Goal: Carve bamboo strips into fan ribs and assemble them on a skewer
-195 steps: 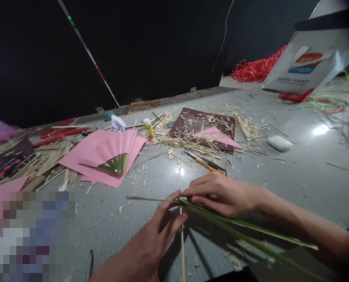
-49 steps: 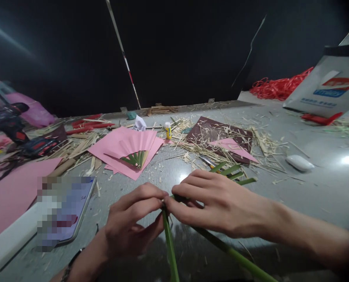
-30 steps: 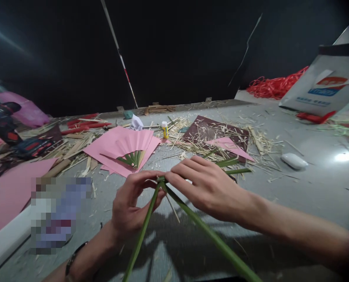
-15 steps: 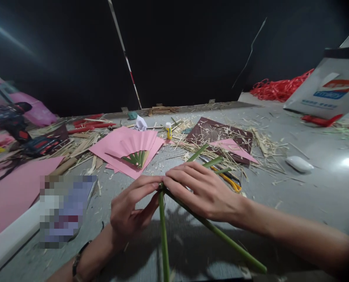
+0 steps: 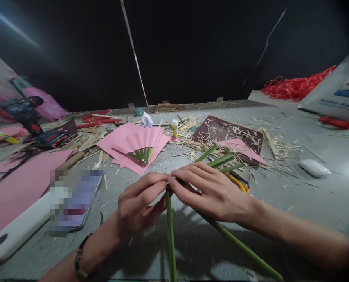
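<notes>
Several green strips, bamboo by their look, meet at my fingertips and spread apart. One strip (image 5: 171, 239) points down toward me and another (image 5: 245, 248) slants to the lower right. More strip ends (image 5: 221, 159) poke out beyond my right hand. My left hand (image 5: 141, 201) pinches the meeting point from the left. Over the strips lies my right hand (image 5: 211, 192), bent round them, its thumb and forefinger touching the left fingertips. The exact joint is hidden by my fingers. Behind the right hand, partly covered, lies a yellow-handled cutter (image 5: 238, 181).
A pink paper fan (image 5: 141, 138) with green ribs rests on pink sheets. Beyond stand a glue stick (image 5: 175, 128) and a brown sheet (image 5: 212, 127) strewn with shavings. A phone (image 5: 80, 203) and a power drill (image 5: 24, 113) are left; a white mouse-shaped object (image 5: 314, 167) is right.
The camera has turned slightly left, so the scene sits further right in view. Both hands keep hold of the strips, and the fingertips have shifted a little at the joint.
</notes>
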`<action>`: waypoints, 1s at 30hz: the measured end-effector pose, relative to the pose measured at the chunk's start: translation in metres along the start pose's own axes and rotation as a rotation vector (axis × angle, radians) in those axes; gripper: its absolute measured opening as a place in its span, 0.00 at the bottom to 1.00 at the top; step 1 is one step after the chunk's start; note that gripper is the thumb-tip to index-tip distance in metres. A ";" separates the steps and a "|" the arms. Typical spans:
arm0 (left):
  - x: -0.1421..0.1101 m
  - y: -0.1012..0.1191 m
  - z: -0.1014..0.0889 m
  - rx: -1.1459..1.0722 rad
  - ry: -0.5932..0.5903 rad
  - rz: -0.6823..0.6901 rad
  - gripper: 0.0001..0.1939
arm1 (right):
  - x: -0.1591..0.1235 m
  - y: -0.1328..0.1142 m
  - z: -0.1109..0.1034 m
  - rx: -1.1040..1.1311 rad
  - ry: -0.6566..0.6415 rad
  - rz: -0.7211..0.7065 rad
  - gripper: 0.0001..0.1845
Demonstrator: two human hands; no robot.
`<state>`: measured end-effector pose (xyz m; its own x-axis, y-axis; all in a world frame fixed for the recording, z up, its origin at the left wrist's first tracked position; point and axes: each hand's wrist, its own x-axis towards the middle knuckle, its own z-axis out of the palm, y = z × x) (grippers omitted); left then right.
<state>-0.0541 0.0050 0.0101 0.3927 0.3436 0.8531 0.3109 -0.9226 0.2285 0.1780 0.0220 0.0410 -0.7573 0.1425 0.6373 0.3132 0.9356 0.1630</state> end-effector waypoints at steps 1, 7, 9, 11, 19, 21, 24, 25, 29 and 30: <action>-0.002 -0.002 0.000 -0.027 0.004 -0.024 0.19 | 0.000 0.001 0.000 0.000 -0.009 0.005 0.15; -0.009 -0.012 0.006 -0.401 0.173 -0.420 0.20 | -0.001 0.009 -0.014 -0.112 -0.194 0.118 0.21; -0.005 -0.015 0.007 -0.564 0.298 -0.714 0.15 | -0.001 0.014 -0.022 -0.195 -0.294 0.248 0.17; 0.000 -0.018 0.007 -0.684 0.367 -0.969 0.13 | -0.002 0.021 -0.032 -0.271 -0.372 0.370 0.13; 0.001 -0.032 0.012 -0.815 0.353 -1.394 0.13 | -0.008 0.045 -0.060 -0.359 -0.347 0.546 0.05; 0.001 -0.032 0.014 -0.832 0.375 -1.431 0.13 | -0.009 0.046 -0.063 -0.314 -0.383 0.585 0.05; 0.001 -0.031 0.015 -0.851 0.415 -1.464 0.13 | -0.009 0.045 -0.065 -0.265 -0.446 0.641 0.10; 0.002 -0.030 0.015 -0.856 0.428 -1.472 0.13 | -0.009 0.045 -0.066 -0.257 -0.460 0.657 0.11; 0.003 -0.033 0.012 -0.875 0.509 -1.496 0.07 | -0.008 0.040 -0.076 -0.299 -0.435 0.794 0.18; 0.003 -0.035 0.011 -0.882 0.538 -1.498 0.06 | -0.007 0.038 -0.079 -0.287 -0.463 0.835 0.22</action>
<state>-0.0544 0.0400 -0.0006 -0.1028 0.9538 -0.2824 -0.4688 0.2039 0.8594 0.2402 0.0309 0.1017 -0.3610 0.8884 0.2837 0.9276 0.3734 0.0114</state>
